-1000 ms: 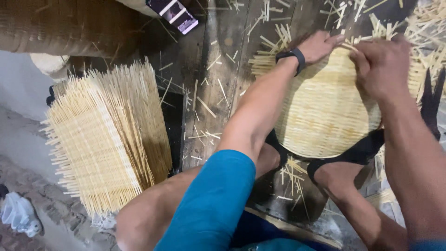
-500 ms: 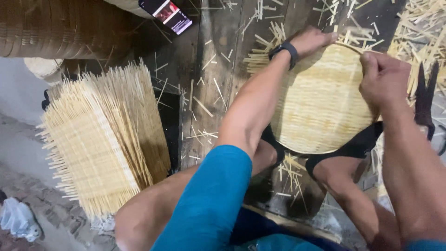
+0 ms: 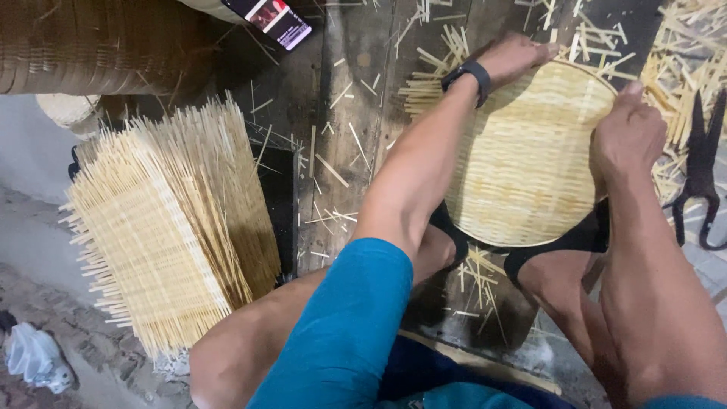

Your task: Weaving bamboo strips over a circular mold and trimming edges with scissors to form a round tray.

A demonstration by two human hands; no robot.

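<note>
**Round woven tray held at its far rim by both hands**

Round woven bamboo tray (image 3: 522,163), pale yellow, lying on the dark wooden floor (image 3: 356,83) in the upper right of the view, pinned at its near edge under two feet in black sandals (image 3: 564,241). Rim neatly circular, weave running in fine horizontal rows across the face.

Left hand (image 3: 515,57) at the far upper-left rim, fingers stretched flat and pressing on the edge, palm down; a black watch (image 3: 469,76) on that wrist. Right hand (image 3: 628,132) at the right rim, fingers curled and closed over the edge, thumb pointing up. Both forearms reaching forward over bent knees, a blue sleeve (image 3: 341,326) low in the middle.

Short bamboo offcuts (image 3: 435,79) scattered across the boards just beyond the tray, thicker in a loose heap (image 3: 685,72) to the right. Black shears (image 3: 700,174) lying on the floor at the far right, just beside that heap, apart from the tray.

Well to the left, a stack of square woven mats (image 3: 163,227) with untrimmed strip ends bristling from every side. Above it, a pile of brown woven baskets (image 3: 91,45). A phone (image 3: 269,19) with a lit screen at the top edge, resting near the baskets. A crumpled plastic bag (image 3: 30,356) in the lower left corner on rough ground.
</note>
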